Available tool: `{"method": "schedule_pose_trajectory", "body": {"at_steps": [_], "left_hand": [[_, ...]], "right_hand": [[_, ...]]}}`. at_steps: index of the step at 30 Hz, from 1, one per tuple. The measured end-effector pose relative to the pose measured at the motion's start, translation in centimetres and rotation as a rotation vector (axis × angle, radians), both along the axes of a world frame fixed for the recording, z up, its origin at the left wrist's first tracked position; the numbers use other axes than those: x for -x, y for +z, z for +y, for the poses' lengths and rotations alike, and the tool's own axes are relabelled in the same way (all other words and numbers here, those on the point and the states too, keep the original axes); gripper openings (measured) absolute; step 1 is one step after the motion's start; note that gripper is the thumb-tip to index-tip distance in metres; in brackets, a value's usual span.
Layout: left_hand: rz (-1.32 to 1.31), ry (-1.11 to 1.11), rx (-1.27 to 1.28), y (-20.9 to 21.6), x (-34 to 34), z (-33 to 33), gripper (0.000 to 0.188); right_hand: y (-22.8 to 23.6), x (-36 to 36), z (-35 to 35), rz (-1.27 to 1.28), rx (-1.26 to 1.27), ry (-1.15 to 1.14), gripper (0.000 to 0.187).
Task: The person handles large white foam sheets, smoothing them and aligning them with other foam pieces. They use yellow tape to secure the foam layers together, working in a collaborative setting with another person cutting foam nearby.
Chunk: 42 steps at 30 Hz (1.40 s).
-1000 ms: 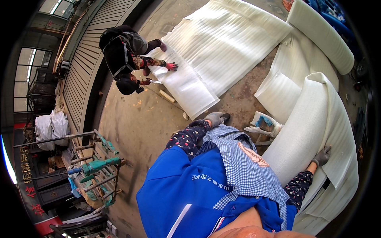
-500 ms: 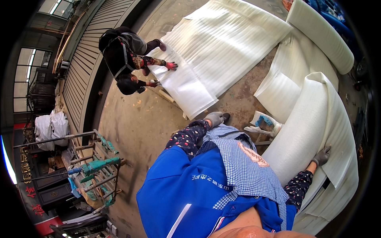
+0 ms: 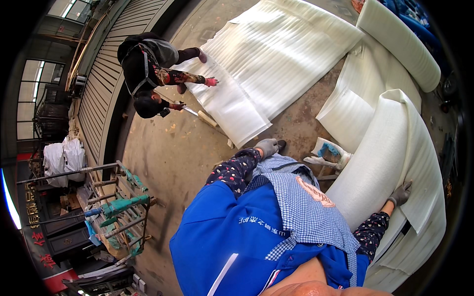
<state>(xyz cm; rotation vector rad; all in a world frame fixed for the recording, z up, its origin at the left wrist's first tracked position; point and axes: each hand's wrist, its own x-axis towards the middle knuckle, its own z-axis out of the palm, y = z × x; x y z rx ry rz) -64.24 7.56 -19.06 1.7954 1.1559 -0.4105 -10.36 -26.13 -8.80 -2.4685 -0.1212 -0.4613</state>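
Observation:
My right hand (image 3: 402, 193), in a grey glove, lies on a large white foam sheet (image 3: 368, 158) that is rolled and folded at my right. Its fingers are stretched out along the sheet's surface. My left hand (image 3: 267, 146), also gloved in grey, rests by my knee, beside a dark shoe (image 3: 281, 145). How its fingers are bent is hard to see. Ahead of it, another white foam sheet (image 3: 286, 54) lies flat on the floor. A co-worker (image 3: 148, 74) bends over that sheet's left edge, one red-gloved hand (image 3: 211, 82) on it and a long thin tool (image 3: 189, 110) in the other.
A foam roll (image 3: 397, 44) lies at the far right. Near my knees is a white-and-blue wrapped thing (image 3: 328, 152). A wooden strip (image 3: 208, 119) lies by the flat sheet. At the left stand a metal frame cart (image 3: 118, 207) and white bags (image 3: 64, 160).
The co-worker has shifted left, drawing the tool hand back from the sheet's edge, so the tool shows more. Both my hands have stayed in place.

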Motion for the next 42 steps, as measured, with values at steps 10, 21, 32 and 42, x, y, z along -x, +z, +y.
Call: {"method": "schedule_pose_trajectory", "body": {"at_steps": [10, 21, 32, 42], "left_hand": [[0.009, -0.015, 0.002, 0.2, 0.0, 0.1, 0.033], [-0.007, -0.01, -0.013, -0.7, 0.4, 0.1, 0.031], [0.002, -0.015, 0.006, -0.1, 0.2, 0.3, 0.032], [-0.006, -0.003, -0.002, -0.7, 0.1, 0.3, 0.032]], "right_hand": [[-0.1, -0.2, -0.1, 0.001, 0.019, -0.001, 0.054], [-0.4, -0.6, -0.6, -0.019, 0.061, 0.01, 0.057], [-0.1, -0.4, -0.5, 0.023, 0.013, 0.003, 0.045], [0.9, 0.7, 0.3, 0.014, 0.025, -0.006, 0.049]]}}
